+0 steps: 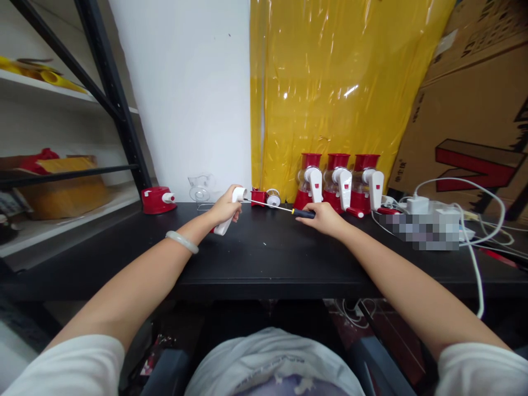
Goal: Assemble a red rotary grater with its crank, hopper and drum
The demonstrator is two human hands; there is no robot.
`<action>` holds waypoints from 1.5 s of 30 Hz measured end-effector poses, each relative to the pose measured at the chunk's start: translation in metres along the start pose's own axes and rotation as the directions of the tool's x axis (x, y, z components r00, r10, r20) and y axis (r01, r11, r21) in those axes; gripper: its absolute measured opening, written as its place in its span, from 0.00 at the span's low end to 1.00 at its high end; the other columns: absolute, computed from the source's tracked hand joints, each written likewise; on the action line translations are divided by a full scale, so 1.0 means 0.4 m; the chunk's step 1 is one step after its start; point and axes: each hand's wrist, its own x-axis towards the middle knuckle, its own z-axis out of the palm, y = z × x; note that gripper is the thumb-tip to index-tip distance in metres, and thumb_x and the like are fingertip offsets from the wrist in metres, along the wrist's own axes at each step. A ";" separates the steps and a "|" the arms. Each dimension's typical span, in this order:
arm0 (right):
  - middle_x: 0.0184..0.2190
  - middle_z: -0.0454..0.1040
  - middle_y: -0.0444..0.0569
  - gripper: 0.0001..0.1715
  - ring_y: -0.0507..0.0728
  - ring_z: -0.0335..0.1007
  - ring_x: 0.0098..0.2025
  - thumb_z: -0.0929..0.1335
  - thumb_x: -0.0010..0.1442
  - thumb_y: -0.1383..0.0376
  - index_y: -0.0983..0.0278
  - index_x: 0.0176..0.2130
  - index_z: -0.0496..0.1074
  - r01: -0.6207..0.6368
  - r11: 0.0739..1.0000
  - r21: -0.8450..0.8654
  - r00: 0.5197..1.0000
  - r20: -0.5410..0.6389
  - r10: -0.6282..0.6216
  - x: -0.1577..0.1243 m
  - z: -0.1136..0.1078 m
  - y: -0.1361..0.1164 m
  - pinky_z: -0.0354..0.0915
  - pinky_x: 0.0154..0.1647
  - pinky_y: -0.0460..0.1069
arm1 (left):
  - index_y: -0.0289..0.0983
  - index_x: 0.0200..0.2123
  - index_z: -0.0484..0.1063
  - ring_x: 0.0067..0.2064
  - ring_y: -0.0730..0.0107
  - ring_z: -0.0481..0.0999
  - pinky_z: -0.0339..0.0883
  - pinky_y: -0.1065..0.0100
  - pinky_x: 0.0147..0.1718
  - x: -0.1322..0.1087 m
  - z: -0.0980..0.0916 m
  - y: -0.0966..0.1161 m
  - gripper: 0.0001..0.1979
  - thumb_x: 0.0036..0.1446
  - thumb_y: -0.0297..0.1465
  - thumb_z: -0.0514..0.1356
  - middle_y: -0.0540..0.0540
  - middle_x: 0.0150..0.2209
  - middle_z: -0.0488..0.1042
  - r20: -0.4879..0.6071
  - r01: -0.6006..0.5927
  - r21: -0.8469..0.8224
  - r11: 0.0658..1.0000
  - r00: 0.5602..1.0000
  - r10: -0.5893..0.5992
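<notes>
My left hand (pixel 226 208) is closed around a white plastic crank handle (pixel 231 217), held tilted above the black table (pixel 264 258). My right hand (pixel 324 218) grips a screwdriver (pixel 284 209) by its black and yellow handle. The thin metal shaft points left, with its tip at the round upper end of the white handle. A pale bangle (pixel 182 241) sits on my left wrist.
Three red and white hand-crank machines (pixel 340 181) stand in a row before a yellow plastic sheet (pixel 330 82). A red base part (pixel 155 199), a clear plastic piece (pixel 201 190) and a small red part (pixel 259 196) lie at the back. White chargers and cables (pixel 437 214) crowd the right. Metal shelving (pixel 111 99) stands left.
</notes>
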 end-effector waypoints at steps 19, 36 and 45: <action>0.20 0.70 0.43 0.24 0.49 0.61 0.19 0.72 0.48 0.47 0.66 0.30 0.74 -0.281 0.937 0.209 0.943 0.241 0.230 0.002 -0.011 0.008 0.56 0.22 0.46 | 0.43 0.57 0.54 0.16 0.73 0.69 0.63 0.74 0.16 -0.010 -0.001 0.015 0.34 0.43 0.21 0.53 0.58 0.21 0.66 0.024 -0.037 0.080 0.996 0.999 0.036; 0.18 0.69 0.42 0.23 0.47 0.59 0.17 0.72 0.50 0.47 0.65 0.29 0.71 -0.383 0.848 0.368 0.894 0.379 0.239 -0.005 -0.006 -0.008 0.53 0.18 0.45 | 0.41 0.55 0.56 0.16 0.73 0.68 0.63 0.73 0.16 -0.016 -0.014 0.044 0.33 0.43 0.21 0.53 0.57 0.21 0.66 -0.005 -0.137 0.067 0.988 0.990 0.138; 0.33 0.72 0.49 0.10 0.55 0.69 0.36 0.72 0.53 0.60 0.64 0.33 0.71 0.156 0.983 -0.097 0.972 -0.162 -0.170 -0.005 -0.002 -0.029 0.65 0.39 0.50 | 0.40 0.52 0.55 0.14 0.72 0.67 0.62 0.73 0.14 0.000 -0.021 0.037 0.31 0.41 0.23 0.53 0.58 0.20 0.67 -0.040 -0.087 -0.083 0.993 0.996 0.084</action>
